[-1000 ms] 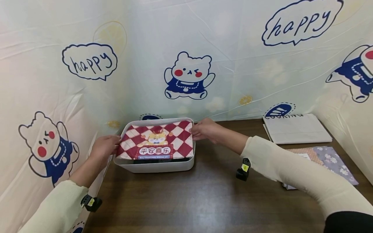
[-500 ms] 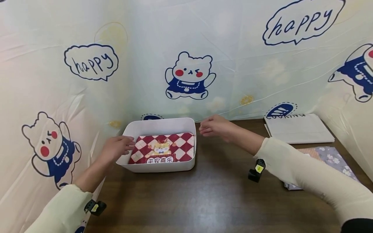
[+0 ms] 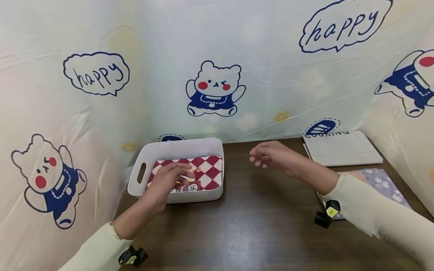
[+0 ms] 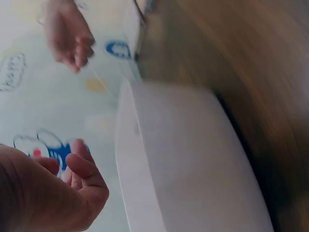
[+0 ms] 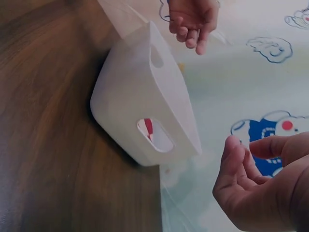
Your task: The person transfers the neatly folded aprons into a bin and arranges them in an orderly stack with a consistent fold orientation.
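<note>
Left of centre: folded checked cloth in white basket on counter; left hand above, right hand farther right, both grips slack, empty. Possible fault: cloth rucked by low left hand.

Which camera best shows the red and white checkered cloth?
The head view: it looks into the white plastic bin, showing the cloth partly behind the left hand. The right wrist shows just a sliver through a handle hole; the left wrist, none.
</note>
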`<state>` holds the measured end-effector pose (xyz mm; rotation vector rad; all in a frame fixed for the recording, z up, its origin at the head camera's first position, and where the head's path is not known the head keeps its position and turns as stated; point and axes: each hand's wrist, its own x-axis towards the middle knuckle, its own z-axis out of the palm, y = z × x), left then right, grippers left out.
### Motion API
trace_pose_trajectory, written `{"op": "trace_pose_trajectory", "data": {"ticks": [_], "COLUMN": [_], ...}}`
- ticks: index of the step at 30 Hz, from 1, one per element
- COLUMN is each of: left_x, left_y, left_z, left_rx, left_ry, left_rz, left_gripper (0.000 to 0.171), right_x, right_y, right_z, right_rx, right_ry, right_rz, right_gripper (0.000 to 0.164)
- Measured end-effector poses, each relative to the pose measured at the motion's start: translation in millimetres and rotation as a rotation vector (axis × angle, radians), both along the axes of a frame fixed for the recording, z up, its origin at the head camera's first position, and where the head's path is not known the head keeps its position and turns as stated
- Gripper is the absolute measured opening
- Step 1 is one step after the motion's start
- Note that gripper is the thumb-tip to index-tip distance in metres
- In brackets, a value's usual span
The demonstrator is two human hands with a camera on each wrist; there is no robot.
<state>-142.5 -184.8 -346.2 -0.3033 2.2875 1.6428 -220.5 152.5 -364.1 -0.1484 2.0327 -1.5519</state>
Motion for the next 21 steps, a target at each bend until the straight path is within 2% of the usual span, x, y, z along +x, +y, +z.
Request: {"op": "trace_pose_trajectory", "data": {"ticks": [3,5,12,17,21], "left_x": [3.8,5.6,10.0,15.3,18.6], "left_y": [16,28,73,98,121], "left_z": [-2.1,-5.5,-25.6,-42.6,-57.5], "left_rx": [0.115,0.152,0.178,0.199,0.256], "left_ry": [-0.033,-0.047,-0.035,-0.041,-0.064], "left_rz": [0.015,0.017,-0.038,-0.135,-0.154], "left_gripper": [0.038,0.037,0.027,0.030,0.033], "right_x": [4.8,7.4,14.4,22.3,29.5], "right_y": [12,19,44,70,97], "right_z": [-1.5,-2.9,-11.3,-22.0,-31.4], "right_rx": [0.001,0.005,0.017,0.047,0.093], "right_ry": [0.002,0.005,-0.003,-0.010,-0.009], "right_rz": [-0.003,-0.001,-0.030,-0.043,-0.058], "right_gripper": [0.031,0.030,0.030,0.031,0.034]}}
